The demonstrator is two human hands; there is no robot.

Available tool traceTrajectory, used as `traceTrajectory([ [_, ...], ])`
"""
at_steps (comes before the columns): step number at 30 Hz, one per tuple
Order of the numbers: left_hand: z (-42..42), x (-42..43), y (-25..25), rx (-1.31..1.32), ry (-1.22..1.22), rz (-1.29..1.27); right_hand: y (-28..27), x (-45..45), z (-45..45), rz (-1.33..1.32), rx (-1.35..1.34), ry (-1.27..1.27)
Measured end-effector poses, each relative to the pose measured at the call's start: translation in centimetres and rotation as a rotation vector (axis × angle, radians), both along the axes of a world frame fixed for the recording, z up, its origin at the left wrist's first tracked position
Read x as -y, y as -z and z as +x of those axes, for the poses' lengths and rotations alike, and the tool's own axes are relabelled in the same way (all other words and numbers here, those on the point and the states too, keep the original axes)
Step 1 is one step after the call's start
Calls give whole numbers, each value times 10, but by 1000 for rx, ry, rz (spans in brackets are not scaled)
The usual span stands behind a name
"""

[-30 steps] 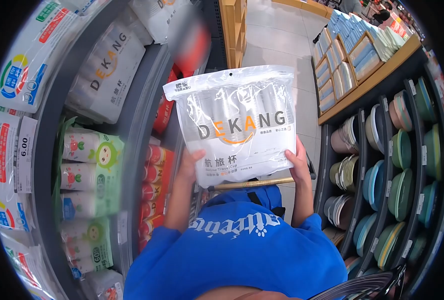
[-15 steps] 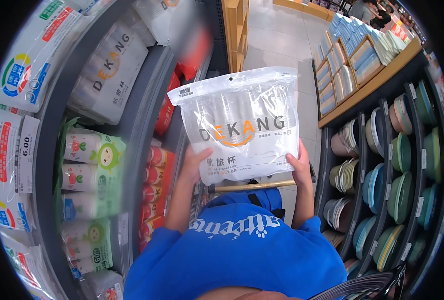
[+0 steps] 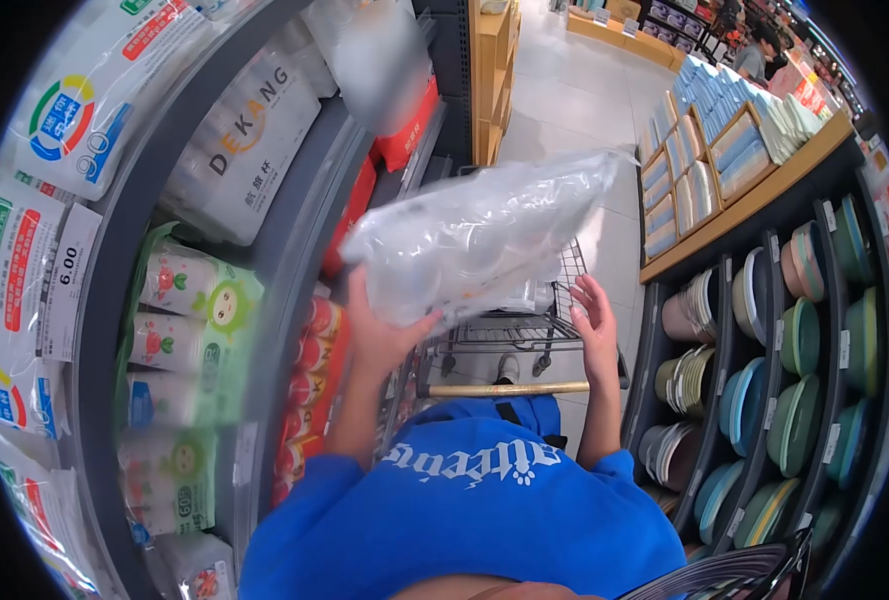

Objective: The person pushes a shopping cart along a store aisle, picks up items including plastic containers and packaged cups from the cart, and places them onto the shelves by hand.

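A clear plastic pack of disposable cups (image 3: pixel 465 245) is tilted in front of me, its bottom end toward me and its printed front turned out of sight. My left hand (image 3: pixel 385 325) grips its near left corner, thumb and fingers around the plastic. Apart from the pack, to its right, my right hand (image 3: pixel 595 318) is raised with fingers spread and holds nothing. Below the pack stands a shopping cart (image 3: pixel 510 335) with a pale handle bar (image 3: pixel 510 390) close to my body. Something in clear wrapping lies in the cart, partly hidden.
On the left, a shelf holds more cup packs (image 3: pixel 240 140), green-wrapped packs (image 3: pixel 190 340) and a price tag (image 3: pixel 68 285). Stacked plastic basins (image 3: pixel 750 390) fill the right shelf. Folded towels (image 3: pixel 720 130) sit in a wooden display beyond. A person (image 3: pixel 760 55) is far back.
The pack has tipped from facing me to lying at a slant, its print turned away. My right hand has let go of it; my left hand still holds it.
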State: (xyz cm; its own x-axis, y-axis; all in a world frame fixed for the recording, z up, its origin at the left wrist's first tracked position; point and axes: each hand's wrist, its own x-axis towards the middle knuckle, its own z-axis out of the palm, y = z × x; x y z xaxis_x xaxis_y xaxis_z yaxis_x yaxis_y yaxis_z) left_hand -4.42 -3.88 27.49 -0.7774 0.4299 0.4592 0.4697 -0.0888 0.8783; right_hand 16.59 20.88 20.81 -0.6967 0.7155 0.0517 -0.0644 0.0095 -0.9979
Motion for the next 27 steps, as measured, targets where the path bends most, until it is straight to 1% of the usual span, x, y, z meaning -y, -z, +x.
traceTrajectory([
  [2,-13,4,-49,-545,-170,-134,-5,0,-3,-38,-28,4],
  [3,-24,4,-65,-759,-249,-67,-4,0,-4,-23,-26,6],
  [4,-32,7,-79,-863,-329,-30,-3,-1,-4,-37,-24,-9],
  [5,-42,8,-84,-895,-391,61,-1,-2,-3,-51,-23,-24],
  [6,-42,13,-97,-832,-458,22,0,-3,-3,-64,-23,-39],
  [9,-65,19,-97,-433,-566,38,6,-3,-2,-64,-9,-58],
  [11,-88,20,-89,-417,-625,53,14,-5,-1,-56,19,-76],
  [13,-95,13,-96,-428,-689,44,15,-3,-1,-58,49,-83],
  [14,-92,7,-98,-340,-741,25,14,-2,-3,-58,63,-81],
  [15,-99,10,-99,-232,-709,-19,10,0,-3,-13,83,-89],
  [18,-109,11,-100,-212,-774,-57,11,-2,-5,-14,96,-105],
  [19,-113,11,-95,-222,-758,-76,14,-2,-7,-24,86,-105],
  [22,-117,8,-93,-332,-836,-159,25,-3,-11,2,150,-106],
  [27,-115,10,-96,-300,-794,-196,19,7,-17,43,231,-149],
])
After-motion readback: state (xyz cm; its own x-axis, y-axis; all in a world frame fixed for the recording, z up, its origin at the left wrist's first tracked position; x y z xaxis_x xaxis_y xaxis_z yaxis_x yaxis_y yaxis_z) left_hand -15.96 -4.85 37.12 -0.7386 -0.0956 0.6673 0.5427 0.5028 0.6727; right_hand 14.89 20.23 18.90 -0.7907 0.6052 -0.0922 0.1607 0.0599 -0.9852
